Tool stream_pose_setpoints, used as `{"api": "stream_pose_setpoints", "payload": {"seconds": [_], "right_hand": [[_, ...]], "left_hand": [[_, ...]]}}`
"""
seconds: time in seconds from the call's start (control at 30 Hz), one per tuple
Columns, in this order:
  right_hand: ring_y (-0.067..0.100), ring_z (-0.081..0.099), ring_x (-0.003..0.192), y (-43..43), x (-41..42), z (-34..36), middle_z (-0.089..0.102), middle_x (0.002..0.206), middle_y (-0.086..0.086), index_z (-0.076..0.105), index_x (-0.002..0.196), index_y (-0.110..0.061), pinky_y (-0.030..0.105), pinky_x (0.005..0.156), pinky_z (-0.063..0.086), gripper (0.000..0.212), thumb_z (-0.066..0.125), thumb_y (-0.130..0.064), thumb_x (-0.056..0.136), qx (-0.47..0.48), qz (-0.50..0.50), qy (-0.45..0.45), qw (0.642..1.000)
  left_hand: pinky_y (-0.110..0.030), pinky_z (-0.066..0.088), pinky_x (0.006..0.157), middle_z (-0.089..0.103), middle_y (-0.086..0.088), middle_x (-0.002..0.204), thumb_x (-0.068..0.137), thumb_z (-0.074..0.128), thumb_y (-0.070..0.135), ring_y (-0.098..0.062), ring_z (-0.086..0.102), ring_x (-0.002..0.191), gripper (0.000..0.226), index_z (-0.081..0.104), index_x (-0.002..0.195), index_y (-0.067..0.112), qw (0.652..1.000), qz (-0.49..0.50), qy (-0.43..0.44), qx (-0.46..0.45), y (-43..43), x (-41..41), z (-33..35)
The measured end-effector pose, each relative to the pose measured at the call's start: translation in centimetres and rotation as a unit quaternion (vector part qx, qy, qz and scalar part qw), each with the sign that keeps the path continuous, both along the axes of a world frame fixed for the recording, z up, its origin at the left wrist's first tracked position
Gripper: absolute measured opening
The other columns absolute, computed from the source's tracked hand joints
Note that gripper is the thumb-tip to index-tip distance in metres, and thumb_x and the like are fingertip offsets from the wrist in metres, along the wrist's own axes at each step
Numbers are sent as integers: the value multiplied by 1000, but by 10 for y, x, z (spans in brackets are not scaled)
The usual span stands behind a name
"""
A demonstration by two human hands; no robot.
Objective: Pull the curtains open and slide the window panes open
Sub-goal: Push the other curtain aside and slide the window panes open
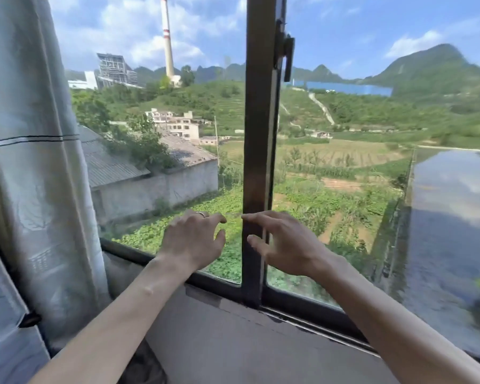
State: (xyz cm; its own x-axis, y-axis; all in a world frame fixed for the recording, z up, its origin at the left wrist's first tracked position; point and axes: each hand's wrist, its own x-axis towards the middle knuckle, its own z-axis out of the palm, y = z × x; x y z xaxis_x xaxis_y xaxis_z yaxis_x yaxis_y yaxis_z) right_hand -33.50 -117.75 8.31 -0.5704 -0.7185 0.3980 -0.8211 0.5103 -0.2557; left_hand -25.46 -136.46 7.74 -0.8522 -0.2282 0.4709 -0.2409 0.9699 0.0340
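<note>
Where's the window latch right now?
In the head view, the latch sits high on the right side of the middle window post, above the right hand.

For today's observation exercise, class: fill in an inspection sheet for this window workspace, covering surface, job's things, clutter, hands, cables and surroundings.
Surface: grey sill, scuffed by the track.
Job's things: curtain drawn left; panes meet at centre frame, latch on it.
Clutter: nothing seen.
Hands: left hand open, holding nothing; right hand open, fingertips at centre frame.
Cables: nothing seen.
Surroundings: fields, houses, chimney, hills outside.
</note>
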Motion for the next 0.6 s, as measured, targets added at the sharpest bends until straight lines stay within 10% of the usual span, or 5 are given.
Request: {"api": "stream_pose_setpoints", "payload": {"seconds": [0.23,0.5,0.6], "right_hand": [[19,43,133,168,24,0,49,146,-5,39,147,-38,47,103,46,52,50,-46,97,10,-209,-3,978],[13,48,129,335,118,-24,54,140,-14,47,140,-45,37,98,46,46,49,-51,94,-10,-455,-45,889],[14,46,131,388,159,-28,53,141,-15,48,140,-43,35,100,44,46,49,-50,94,-12,-523,-49,851]], "left_hand": [[-43,48,89,69,-2,109,96,46,46,-25,60,106,39,56,131,35,981,-190,-24,23,132,-34,2],[-41,58,77,73,4,104,95,49,47,-14,58,67,38,57,131,37,924,-378,-49,34,272,-44,-7],[-36,58,72,72,7,115,94,49,45,-17,68,80,38,57,130,39,900,-429,-68,33,329,-41,-13]]}}
